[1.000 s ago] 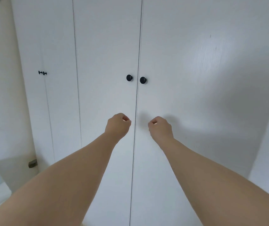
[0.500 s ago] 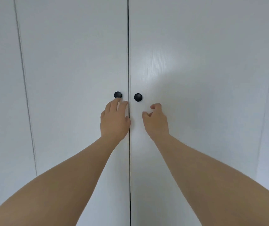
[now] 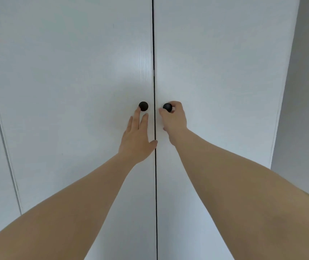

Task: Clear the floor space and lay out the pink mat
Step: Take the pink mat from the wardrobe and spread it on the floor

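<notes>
Now right hand [image 3: 174, 120] pinches right knob [image 3: 167, 107]; left hand [image 3: 136, 139] open, fingertip touching left knob [image 3: 143, 106].

I see the white doors [image 3: 75, 91] shut, filling the frame. At centre my right hand [image 3: 174, 121] pinches the right knob [image 3: 167, 107]; my flat left hand [image 3: 136, 139] touches the left knob [image 3: 143, 106].

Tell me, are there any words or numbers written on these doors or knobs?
None. The left door, the right door and both black knobs, left and right, are plain, with no words, numbers or stickers. The left hand and right hand show no writing either.
</notes>
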